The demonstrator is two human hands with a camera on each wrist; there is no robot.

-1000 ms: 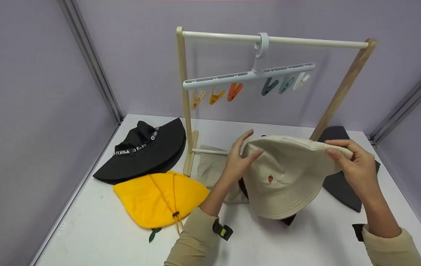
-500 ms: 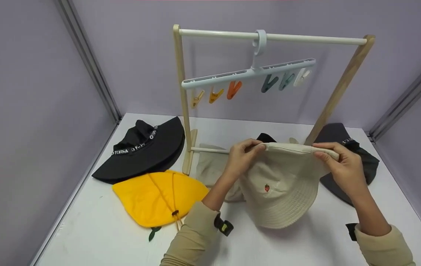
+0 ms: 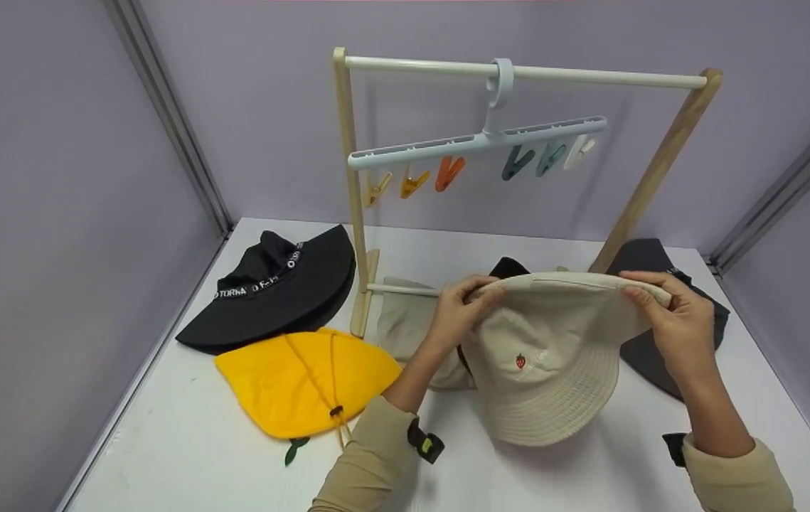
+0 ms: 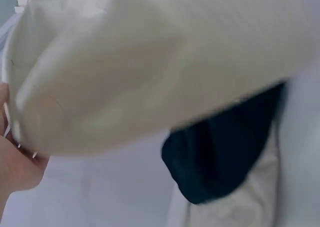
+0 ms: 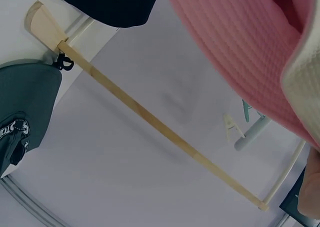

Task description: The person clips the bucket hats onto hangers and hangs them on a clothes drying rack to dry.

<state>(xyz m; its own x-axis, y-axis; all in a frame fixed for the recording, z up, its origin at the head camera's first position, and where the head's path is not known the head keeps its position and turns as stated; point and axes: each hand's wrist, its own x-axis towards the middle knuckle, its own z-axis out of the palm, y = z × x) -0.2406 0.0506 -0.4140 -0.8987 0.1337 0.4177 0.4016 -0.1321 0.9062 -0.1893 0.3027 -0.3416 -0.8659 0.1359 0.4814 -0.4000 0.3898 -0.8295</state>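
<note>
A cream bucket hat (image 3: 543, 363) with a small red strawberry on its front hangs between both hands above the table. My left hand (image 3: 458, 316) pinches its upper edge at the left, thumb in front. At the right end of that edge, my right hand (image 3: 682, 320) pinches it between thumb and fingers. In the left wrist view the hat's cream cloth (image 4: 125, 77) fills the upper part, with the left hand (image 4: 20, 162) at its left edge. The hat's pink underside (image 5: 225, 42) shows in the right wrist view, above the right hand (image 5: 311, 187).
Behind stands a wooden rack (image 3: 650, 181) with a pale blue hanger (image 3: 440, 149) carrying several coloured clips. A black hat (image 3: 280, 299) and a yellow hat (image 3: 298, 387) lie left. A dark hat (image 3: 650, 363) lies right. Beige cloth (image 3: 405, 320) lies partly behind the held hat.
My left hand, earlier spread with fingers apart beside the hat, now pinches its edge. The hat has dropped slightly overall, its upper edge now stretched between both hands.
</note>
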